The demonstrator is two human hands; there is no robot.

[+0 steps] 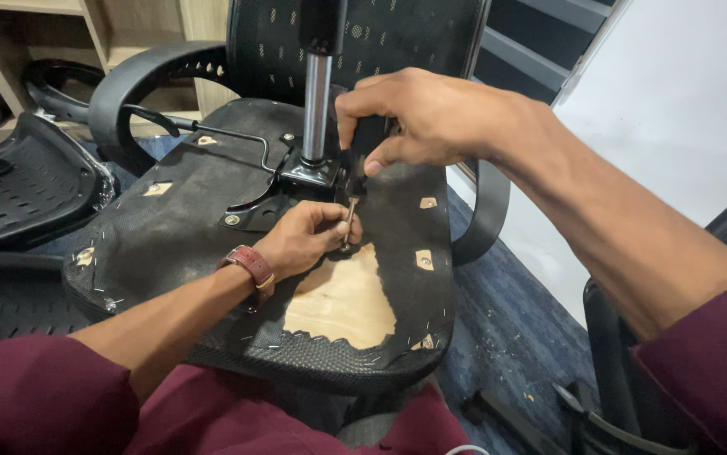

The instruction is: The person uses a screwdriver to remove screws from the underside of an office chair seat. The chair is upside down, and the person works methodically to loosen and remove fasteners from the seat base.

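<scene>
An office chair seat [186,219] lies upside down across your lap, in the middle of the picture, with its black cloth stapled around the edge. Near the lower middle the cloth is torn open and bare wood [342,303] shows through. A shiny metal post [317,105] stands up from a black metal plate [292,181] in the middle of the seat, and a thin bent lever [228,135] sticks out from it toward the upper left. One curved black armrest [131,88] rises in the upper left, and another armrest [485,211] curves down on the right side of the seat. More black chair parts [22,181] lie on the left edge, in front of a wooden shelf [93,25] at the top left. The post and the plate stand very close to your hands, just left of them. Your right hand [426,118], in the upper middle, is closed tight around the black handle of a screwdriver [355,173], which points down at the seat. Your left hand [308,240], with a brown watch [249,265] on the wrist, sits just below it on the seat, and its fingers [338,227] pinch around the thin metal tip of the screwdriver, right at the top edge of the bare wood.
</scene>
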